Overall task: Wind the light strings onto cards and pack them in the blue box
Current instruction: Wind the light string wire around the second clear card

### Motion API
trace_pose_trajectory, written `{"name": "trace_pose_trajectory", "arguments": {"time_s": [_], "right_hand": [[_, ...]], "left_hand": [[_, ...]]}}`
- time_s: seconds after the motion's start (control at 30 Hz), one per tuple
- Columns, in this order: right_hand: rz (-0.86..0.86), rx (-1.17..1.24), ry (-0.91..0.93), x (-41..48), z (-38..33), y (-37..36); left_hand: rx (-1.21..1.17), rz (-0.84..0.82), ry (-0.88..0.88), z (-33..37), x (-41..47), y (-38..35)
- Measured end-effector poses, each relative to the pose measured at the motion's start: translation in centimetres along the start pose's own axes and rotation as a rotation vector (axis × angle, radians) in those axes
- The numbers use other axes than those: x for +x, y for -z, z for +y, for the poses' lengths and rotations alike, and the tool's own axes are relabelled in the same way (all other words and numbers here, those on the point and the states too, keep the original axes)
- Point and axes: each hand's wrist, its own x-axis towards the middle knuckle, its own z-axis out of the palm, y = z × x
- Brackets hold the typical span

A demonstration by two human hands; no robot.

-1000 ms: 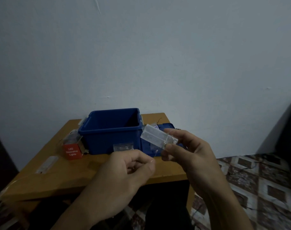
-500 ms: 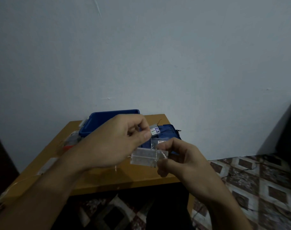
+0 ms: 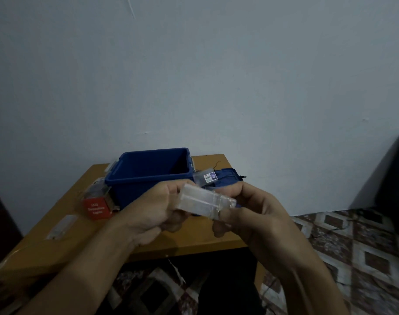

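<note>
Pale, matt wall as background; smooth orange-brown table (image 3: 194, 243) of rectangular shape below it.

Item 1. Clear plastic piece (image 3: 207, 202): translucent, oblong and boxy, with a raised ridge along its length. It is held in the air above the table's near edge, tilted down to the right. Whether wire is wound on it cannot be told.

Item 2. Left hand (image 3: 153, 210): fingers are curled round the left end of the piece.

Item 3. Right hand (image 3: 250, 214): the right end is pinched between thumb and curled fingers.

Item 4. Blue box (image 3: 148, 171): hard glossy plastic, rectangular, open-topped with pale side clips, stood on the table just behind the grip.

Item 5. Blue lid (image 3: 228, 178): flat, laid behind the grip, to the right of the box and partly hidden by the right hand.

Item 6. Small clear packet (image 3: 207, 177) with a printed label, laid on the lid's left part.

Item 7. Red carton (image 3: 97, 208): matt card with white lettering, set left of the grip against the box.

Item 8. Flat clear strip (image 3: 62, 226): laid further left of the grip, on the table.

Item 9. Patterned floor (image 3: 353, 246): brown and pale diamond tiles, seen right of and below the grip.
</note>
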Motion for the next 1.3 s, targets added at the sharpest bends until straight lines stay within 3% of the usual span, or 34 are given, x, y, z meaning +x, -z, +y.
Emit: {"name": "trace_pose_trajectory", "arguments": {"time_s": [0.27, 0.53, 0.77, 1.2, 1.3], "right_hand": [[0.164, 0.133, 0.031, 0.7, 0.7, 0.1], [0.232, -0.06, 0.053, 0.4, 0.8, -0.4], [0.099, -0.204, 0.022, -0.1, -0.1, -0.2], [-0.037, 0.024, -0.047, -0.3, -0.4, 0.9], [-0.001, -0.033, -0.017, -0.2, -0.2, 0.9]], "left_hand": [[-0.191, 0.135, -0.123, -2.4, -1.8, -2.9], [0.009, 0.412, -0.388, -2.4, -2.8, -5.0], [0.231, 0.448, -0.478, -1.8, -3.3, -4.7], [0.283, 0.387, -0.51, -1.5, -4.1, -4.7], [0.293, 0.396, -0.507, -1.4, -4.1, -4.8]]}}
